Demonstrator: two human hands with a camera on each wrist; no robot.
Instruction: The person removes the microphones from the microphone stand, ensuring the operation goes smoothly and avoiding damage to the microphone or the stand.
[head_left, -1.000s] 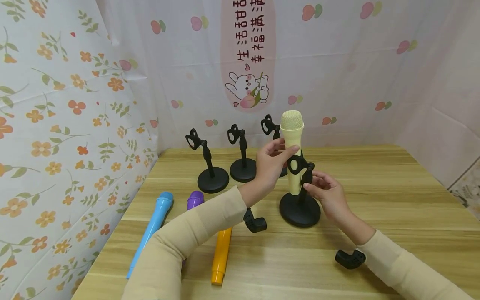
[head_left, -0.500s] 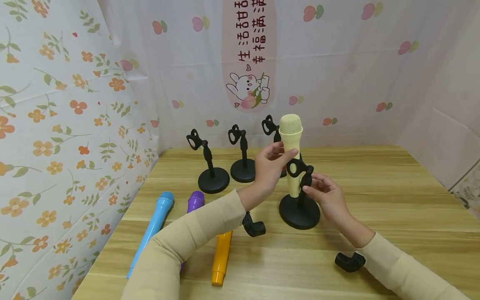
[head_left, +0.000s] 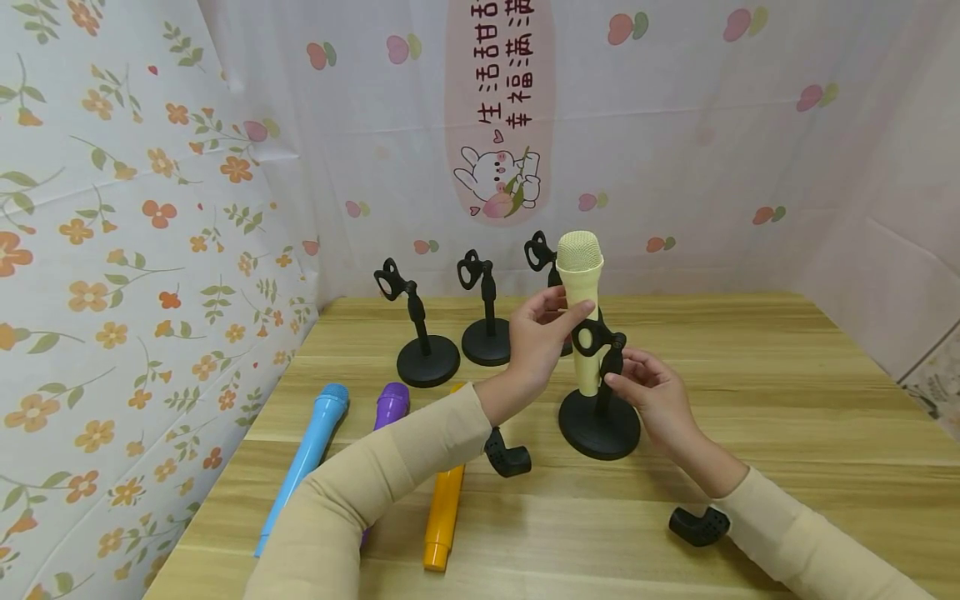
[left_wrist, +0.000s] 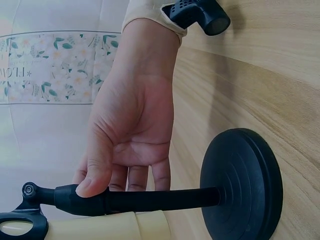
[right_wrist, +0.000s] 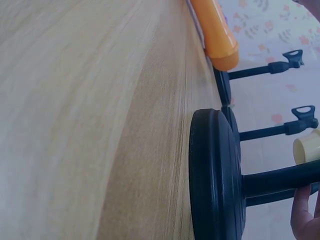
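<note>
A cream microphone (head_left: 581,287) stands nearly upright, its handle at the clip (head_left: 590,337) of the nearest black stand (head_left: 600,427). Cream shows through the clip's opening. Just above the clip, my left hand (head_left: 536,340) pinches the handle between thumb and fingers. My right hand (head_left: 656,396) holds the stand's pole below the clip. In the left wrist view, the right hand (left_wrist: 132,120) has its thumb on the pole (left_wrist: 160,200), beside the microphone's lower end (left_wrist: 152,226). The right wrist view shows the stand's round base (right_wrist: 215,175) and fingertips at the pole.
Three more black stands, including the left (head_left: 427,361) and middle (head_left: 487,342) ones, stand behind; the third is partly hidden. Blue (head_left: 307,454), purple (head_left: 392,406) and orange (head_left: 444,508) microphones lie on the wooden table (head_left: 570,542). My left sleeve covers part of the purple one.
The cream microphone and my left hand have moved slightly down at the clip. My right hand keeps its hold on the pole.
</note>
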